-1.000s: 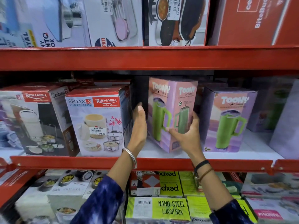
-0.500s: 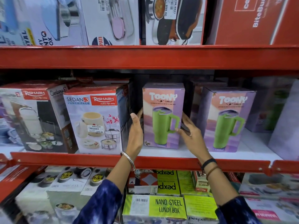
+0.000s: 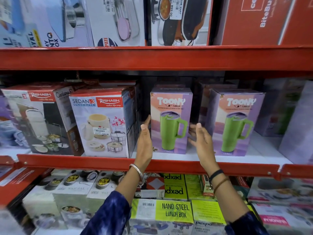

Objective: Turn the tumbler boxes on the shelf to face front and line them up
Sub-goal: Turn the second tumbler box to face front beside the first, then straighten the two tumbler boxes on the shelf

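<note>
The right hand (image 3: 202, 143) is motion-blurred, so whether its fingers (image 3: 192, 133) touch the left tumbler box (image 3: 171, 121) cannot be told. Darker boxes (image 3: 215, 89) behind the front row sit in shadow, unreadable. The purple box (image 3: 298, 122) at far right is cut off by the edge.

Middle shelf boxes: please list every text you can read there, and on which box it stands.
"TOONY TUMBLER": left tumbler box.
"TOONY": right tumbler box; its small print is blurred.
"SEDAN-3 LUNCH PACK", "RISHABH", "549.00": lunch pack box.
"RISHABH": far left box.
</note>
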A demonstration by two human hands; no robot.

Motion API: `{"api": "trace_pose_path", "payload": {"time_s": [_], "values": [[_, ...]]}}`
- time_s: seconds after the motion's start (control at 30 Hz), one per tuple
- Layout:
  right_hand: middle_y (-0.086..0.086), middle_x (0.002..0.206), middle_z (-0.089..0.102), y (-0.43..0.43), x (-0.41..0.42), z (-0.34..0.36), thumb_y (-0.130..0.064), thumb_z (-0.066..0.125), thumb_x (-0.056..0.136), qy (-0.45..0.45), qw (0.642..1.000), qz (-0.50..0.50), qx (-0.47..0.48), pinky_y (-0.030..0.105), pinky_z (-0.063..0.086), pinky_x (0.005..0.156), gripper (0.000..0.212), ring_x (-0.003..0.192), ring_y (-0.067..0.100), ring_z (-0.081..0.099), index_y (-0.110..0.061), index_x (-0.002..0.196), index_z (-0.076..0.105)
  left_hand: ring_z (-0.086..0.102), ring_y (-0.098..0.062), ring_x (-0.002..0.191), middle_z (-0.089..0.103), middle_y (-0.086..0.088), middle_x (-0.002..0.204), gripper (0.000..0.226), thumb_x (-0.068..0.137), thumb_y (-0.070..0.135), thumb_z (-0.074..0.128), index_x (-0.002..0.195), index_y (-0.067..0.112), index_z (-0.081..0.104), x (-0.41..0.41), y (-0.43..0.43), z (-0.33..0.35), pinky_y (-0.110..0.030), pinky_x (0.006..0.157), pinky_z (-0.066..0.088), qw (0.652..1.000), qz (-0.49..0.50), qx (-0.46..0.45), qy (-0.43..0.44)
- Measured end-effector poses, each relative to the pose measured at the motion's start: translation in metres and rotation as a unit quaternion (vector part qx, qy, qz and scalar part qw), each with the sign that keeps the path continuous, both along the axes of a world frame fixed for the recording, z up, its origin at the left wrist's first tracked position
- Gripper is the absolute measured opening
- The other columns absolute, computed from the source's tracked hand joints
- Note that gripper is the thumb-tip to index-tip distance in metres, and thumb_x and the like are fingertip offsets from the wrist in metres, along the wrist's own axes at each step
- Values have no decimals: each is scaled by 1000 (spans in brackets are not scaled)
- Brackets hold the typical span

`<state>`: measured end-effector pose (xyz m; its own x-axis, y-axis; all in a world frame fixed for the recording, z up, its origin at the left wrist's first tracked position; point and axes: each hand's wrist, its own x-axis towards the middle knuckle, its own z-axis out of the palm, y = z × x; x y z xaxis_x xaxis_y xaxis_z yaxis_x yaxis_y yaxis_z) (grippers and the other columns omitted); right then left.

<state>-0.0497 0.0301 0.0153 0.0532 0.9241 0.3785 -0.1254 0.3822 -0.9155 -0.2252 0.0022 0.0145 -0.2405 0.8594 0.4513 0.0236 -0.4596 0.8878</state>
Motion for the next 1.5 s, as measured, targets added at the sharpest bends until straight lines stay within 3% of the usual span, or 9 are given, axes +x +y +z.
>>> {"api": "trace_pose_path", "payload": {"time_s": [0.1, 0.27, 0.47, 0.57, 0.87, 1.0, 1.1, 1.2, 1.5], "values": [[8, 126, 61, -9, -5, 2, -59, 38, 79, 28, 999, -1, -18, 36, 46, 100, 69, 114, 17, 59, -9, 122, 57, 31, -17, 143, 33, 7, 156, 71, 70, 90, 17, 131, 60, 39, -2, -2, -2, -56, 117, 24, 1000, -3, -12, 8], [2, 127, 55, -22, -5, 0, -46, 27, 94, 44, 999, 3, -19, 33, 41, 104, 54, 124, 20, 52, -12, 126, 53, 31, -21, 143, 34, 6, 156, 71, 66, 94, 14, 126, 66, 39, -2, -15, -1, -60, 116, 25, 1000, -5, -23, 18], [10, 139, 51, -46, -2, -3, -60, 27, 82, 25, 1000, 4, -11, 30, 43, 103, 73, 127, 22, 49, -10, 128, 53, 23, -21, 146, 28, 8, 158, 73, 62, 96, 15, 125, 68, 38, 0, -40, 2, -61, 117, 19, 999, -13, -25, 16], [11, 138, 53, -56, 0, -3, -62, 26, 81, 20, 1000, 5, -3, 19, 47, 93, 75, 125, 22, 52, -10, 127, 55, 21, -20, 147, 26, 10, 158, 73, 59, 97, 15, 122, 70, 37, 1, -54, 3, -63, 117, 16, 999, -12, -30, 19], [10, 136, 55, -75, -2, -3, -66, 28, 79, 14, 1000, 4, 1, 19, 47, 92, 76, 123, 20, 54, -14, 126, 56, 19, -9, 146, 22, 17, 156, 68, 81, 75, 9, 141, 50, 28, 4, -73, 1, -58, 120, 14, 999, -11, -28, 38], [9, 133, 58, -79, 3, -3, -63, 25, 82, 2, 1000, -20, 1, 34, 44, 103, 73, 119, 17, 57, -14, 126, 57, 23, -4, 143, 27, 7, 157, 74, 82, 78, 15, 143, 38, 30, 14, -77, 2, -31, 120, 20, 994, 69, 23, 77], [8, 133, 57, -82, 21, -2, -59, 25, 84, 29, 997, -69, 19, 36, 41, 106, 70, 119, 15, 56, -11, 127, 54, 25, -16, 144, 32, -7, 155, 59, 95, 51, 20, 144, 20, 33, 42, -87, 6, -38, 121, 19, 982, 116, 102, 112], [7, 138, 51, -78, 51, 1, -47, 25, 94, 75, 989, -123, 37, 34, 37, 108, 57, 124, 17, 51, -11, 134, 45, 23, -9, 145, 32, -1, 155, 62, 96, 55, 19, 143, 19, 37, 79, -91, 11, -27, 120, 18, 979, 34, 135, 147], [2, 149, 39, -26, 147, 8, -44, 25, 98, 73, 977, -201, 11, 35, 26, 115, 51, 135, 14, 36, -17, 140, 38, 30, 8, 129, 32, 16, 144, 47, 103, 35, 16, 144, 20, 36, 162, -35, 8, -9, 105, 21, 996, -37, 11, 78]]}}
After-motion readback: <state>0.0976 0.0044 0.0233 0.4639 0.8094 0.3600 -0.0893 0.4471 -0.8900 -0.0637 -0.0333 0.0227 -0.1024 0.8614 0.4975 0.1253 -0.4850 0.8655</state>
